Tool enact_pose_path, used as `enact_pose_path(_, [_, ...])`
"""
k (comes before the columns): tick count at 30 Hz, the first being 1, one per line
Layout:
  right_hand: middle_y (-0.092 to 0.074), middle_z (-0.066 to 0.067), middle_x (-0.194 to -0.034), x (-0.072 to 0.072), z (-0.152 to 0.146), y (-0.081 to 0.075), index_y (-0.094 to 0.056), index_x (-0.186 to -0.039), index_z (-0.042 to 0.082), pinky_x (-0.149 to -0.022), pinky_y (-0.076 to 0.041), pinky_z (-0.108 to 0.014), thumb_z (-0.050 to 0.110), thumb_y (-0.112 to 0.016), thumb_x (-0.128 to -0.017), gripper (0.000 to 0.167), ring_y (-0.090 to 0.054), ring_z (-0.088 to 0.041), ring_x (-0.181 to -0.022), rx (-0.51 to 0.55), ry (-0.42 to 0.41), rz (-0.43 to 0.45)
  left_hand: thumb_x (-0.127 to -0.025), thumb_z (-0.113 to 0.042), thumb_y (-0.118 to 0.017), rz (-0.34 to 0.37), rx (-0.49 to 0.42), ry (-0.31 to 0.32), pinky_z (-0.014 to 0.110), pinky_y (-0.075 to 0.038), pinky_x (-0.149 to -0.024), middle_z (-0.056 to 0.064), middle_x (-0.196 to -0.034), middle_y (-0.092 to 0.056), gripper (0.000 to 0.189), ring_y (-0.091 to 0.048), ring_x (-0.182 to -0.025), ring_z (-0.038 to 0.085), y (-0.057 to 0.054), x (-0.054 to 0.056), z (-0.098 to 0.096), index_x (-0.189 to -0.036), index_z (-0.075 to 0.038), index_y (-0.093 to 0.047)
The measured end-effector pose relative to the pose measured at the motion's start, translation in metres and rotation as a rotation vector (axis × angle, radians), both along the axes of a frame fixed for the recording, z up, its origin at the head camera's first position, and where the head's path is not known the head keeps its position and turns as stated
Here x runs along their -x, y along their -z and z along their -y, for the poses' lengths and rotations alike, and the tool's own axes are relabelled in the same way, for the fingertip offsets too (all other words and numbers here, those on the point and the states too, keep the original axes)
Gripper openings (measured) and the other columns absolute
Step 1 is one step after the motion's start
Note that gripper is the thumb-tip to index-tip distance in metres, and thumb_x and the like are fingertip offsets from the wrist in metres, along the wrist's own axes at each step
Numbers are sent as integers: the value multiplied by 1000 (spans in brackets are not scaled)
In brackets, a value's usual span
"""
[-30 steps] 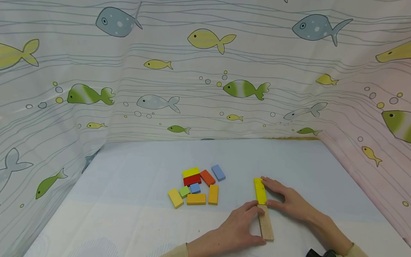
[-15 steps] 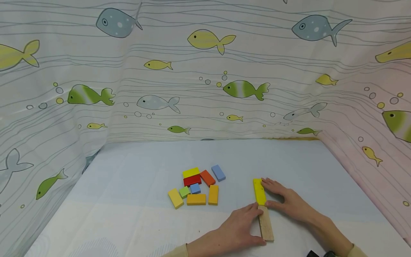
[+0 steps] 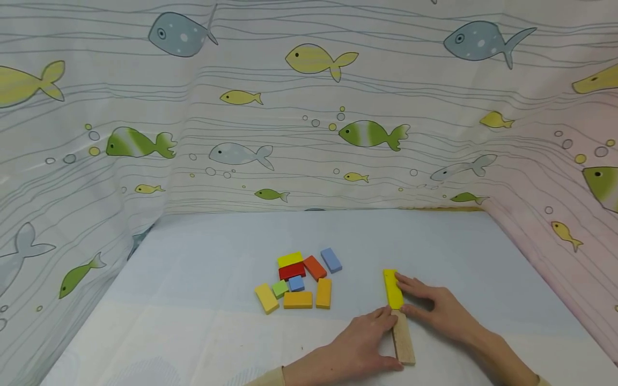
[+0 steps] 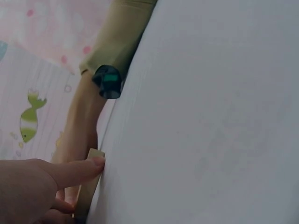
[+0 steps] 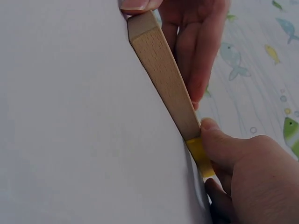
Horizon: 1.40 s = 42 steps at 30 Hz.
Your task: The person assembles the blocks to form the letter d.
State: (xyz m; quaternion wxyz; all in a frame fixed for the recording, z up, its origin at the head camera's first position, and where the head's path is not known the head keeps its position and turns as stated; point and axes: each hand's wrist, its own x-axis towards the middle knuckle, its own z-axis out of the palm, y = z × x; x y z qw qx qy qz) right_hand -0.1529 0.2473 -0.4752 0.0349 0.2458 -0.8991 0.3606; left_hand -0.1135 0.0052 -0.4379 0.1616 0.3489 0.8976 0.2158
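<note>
On the right of the table, a plain wooden block [image 3: 403, 340] and a yellow block [image 3: 393, 289] lie end to end in one line. My left hand [image 3: 359, 343] holds the wooden block lengthwise, its thumb at the near end and its fingertips by the joint. My right hand [image 3: 441, 311] holds the yellow block from its right side. Its thumb sits beside the joint and its fingers reach toward the far end. In the right wrist view, the wooden block [image 5: 166, 77] meets the yellow block [image 5: 200, 156], which is partly hidden by the right thumb [image 5: 217, 140].
Left of the hands lies a loose group of blocks: yellow [image 3: 290, 260], red [image 3: 292, 271], orange-red [image 3: 315, 267], blue [image 3: 331, 260], green [image 3: 280, 289] and orange [image 3: 298, 300] ones among them. A fish-print curtain [image 3: 309, 107] closes off the table's back and sides.
The head view has shifted slightly. Both hands stay on the two blocks with almost no movement. The dark thing at the right wrist has dropped out of the bottom edge.
</note>
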Motion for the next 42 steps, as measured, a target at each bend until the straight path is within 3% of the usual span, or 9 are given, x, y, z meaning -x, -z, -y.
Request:
enact_pose_path(11, [-60,2,-140,-13,6,1,-69,-128,14,-99,-32,-2,35,-77,-86,47,-55,-19,-128,20,-2,-78,-87,-50,-73,-35,-6,37,34,-48,-105,4,-155,-43,74,-46,-139,15,-2,0,2,-149,-18,-47])
enact_pose_path(18, [-60,3,-140,-15,8,1,-70,-128,15,-98,-33,-3,35,-76,-87,46,-56,-21,-126,18,-1,-89,-88,-51,-72,-28,-2,43,35,-48,-106,4,-156,-41,77,-44,-141,15,0,1,3,-152,-20,-43])
enact_pose_path(28, [-60,9,-139,-17,8,-2,-69,-128,18,-99,-39,-9,42,-73,-88,47,-57,-22,-127,-5,32,-44,-88,-55,-69,9,-9,51,38,-46,-108,-6,-157,-40,75,-41,-143,12,-4,4,8,-151,-24,-43])
enact_pose_path(37, [-61,10,-137,-17,6,0,-70,-127,20,-99,-36,-6,41,-75,-87,46,-58,-25,-127,14,41,-42,-89,-56,-67,-42,-69,70,35,-46,-109,-9,-153,-46,71,-45,-139,9,-6,9,12,-149,-23,-46])
enact_pose_path(42, [-62,9,-136,-16,7,0,-70,-127,20,-99,-38,-8,41,-76,-86,46,-58,-25,-126,24,37,-31,-90,-51,-69,-24,-98,12,36,-45,-109,-12,-148,-50,66,-48,-136,8,-11,14,23,-146,-22,-50])
